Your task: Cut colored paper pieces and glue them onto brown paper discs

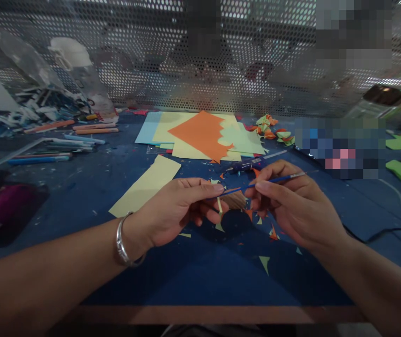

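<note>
Both hands pinch a thin blue stick (274, 179) with a silver metal collar above a dark blue table (204, 276). The right hand (293, 206) closes thumb and forefinger around the shaft's middle. The left hand (181, 208), with a silver bangle (123, 241) at the wrist, nips the near tip. The stick spans the gap between the fingertips. A pale green paper scrap (219, 206) hangs just beneath the left fingertips. A dark blue pen (248, 164) lies just beyond the right fingers, its markings too small to read. Farther beyond lies an orange paper sheet (200, 133).
</note>
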Available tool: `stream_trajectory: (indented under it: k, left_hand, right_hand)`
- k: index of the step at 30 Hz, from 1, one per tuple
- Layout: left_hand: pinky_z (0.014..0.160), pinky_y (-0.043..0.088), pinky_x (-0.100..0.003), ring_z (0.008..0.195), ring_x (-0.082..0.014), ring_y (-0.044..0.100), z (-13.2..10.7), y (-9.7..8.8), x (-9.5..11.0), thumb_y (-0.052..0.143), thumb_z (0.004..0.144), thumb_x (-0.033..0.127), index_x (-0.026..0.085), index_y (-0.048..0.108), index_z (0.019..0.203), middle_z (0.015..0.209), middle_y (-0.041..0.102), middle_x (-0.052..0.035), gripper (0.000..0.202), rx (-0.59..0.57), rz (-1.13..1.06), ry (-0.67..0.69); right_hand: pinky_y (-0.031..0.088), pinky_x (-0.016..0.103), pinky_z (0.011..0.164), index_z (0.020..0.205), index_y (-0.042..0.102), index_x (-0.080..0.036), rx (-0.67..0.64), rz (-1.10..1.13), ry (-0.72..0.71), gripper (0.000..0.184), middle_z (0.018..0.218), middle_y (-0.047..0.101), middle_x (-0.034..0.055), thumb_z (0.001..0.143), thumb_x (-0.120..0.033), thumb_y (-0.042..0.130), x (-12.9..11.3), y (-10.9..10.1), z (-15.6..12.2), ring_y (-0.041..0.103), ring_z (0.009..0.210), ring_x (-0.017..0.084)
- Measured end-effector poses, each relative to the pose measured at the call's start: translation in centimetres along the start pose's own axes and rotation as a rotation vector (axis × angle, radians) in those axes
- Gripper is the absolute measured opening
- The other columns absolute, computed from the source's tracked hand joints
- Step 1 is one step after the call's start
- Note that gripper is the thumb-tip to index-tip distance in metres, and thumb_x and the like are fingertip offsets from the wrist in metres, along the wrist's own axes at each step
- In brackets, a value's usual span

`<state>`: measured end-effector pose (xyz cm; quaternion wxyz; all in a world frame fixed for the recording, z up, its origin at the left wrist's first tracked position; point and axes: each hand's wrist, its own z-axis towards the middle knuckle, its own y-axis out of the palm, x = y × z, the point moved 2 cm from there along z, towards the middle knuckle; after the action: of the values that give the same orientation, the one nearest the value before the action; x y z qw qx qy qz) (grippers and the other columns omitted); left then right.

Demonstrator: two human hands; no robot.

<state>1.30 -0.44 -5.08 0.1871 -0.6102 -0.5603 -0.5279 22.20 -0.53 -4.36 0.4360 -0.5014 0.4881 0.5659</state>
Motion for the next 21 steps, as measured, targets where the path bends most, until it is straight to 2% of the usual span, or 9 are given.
stream_trajectory:
  k: [7,14,18,21]
  left_hand:
    - [0.051,0.039,-0.015,0.056,-0.0055,0.065,-0.11,0.02,0.22,0.078,0.084,0.033,0.015,0.069,0.071,0.076,0.076,-0.0026,0.023,-0.046,0.091,-0.004]
    - [0.061,0.048,-0.02,0.063,-0.0089,0.064,-0.42,0.33,0.43,0.069,0.092,0.034,0.016,0.065,0.078,0.073,0.074,-0.0023,0.024,-0.089,0.287,0.229]
    - [0.065,0.05,-0.022,0.066,-0.01,0.063,-0.44,0.34,0.35,0.063,0.096,0.033,0.017,0.063,0.083,0.075,0.071,-0.0016,0.021,-0.045,0.428,0.334]
    - [0.065,0.05,-0.023,0.068,-0.0108,0.065,-0.29,0.18,0.22,0.062,0.096,0.033,0.017,0.062,0.085,0.076,0.07,-0.0012,0.019,-0.032,0.455,0.38]
  right_hand:
    - [0.051,0.022,0.044,0.076,0.066,-0.019,0.031,-0.019,-0.028,0.018,0.067,0.071,0.0014,0.078,-0.028,0.082,-0.43,-0.1,-0.04,0.065,0.049,0.013]
    - [0.052,0.023,0.044,0.077,0.064,-0.021,0.018,-0.01,-0.021,0.018,0.066,0.073,0.0017,0.078,-0.028,0.081,-0.63,0.04,-0.09,0.065,0.049,0.013]
    - [0.052,0.023,0.043,0.078,0.064,-0.02,0.021,-0.034,-0.031,0.02,0.066,0.072,0.0017,0.077,-0.029,0.083,-0.51,-0.09,-0.02,0.065,0.048,0.013]
    - [0.052,0.023,0.043,0.077,0.065,-0.02,0.034,-0.046,-0.037,0.02,0.068,0.07,0.0011,0.076,-0.03,0.083,-0.37,-0.26,0.09,0.064,0.049,0.013]
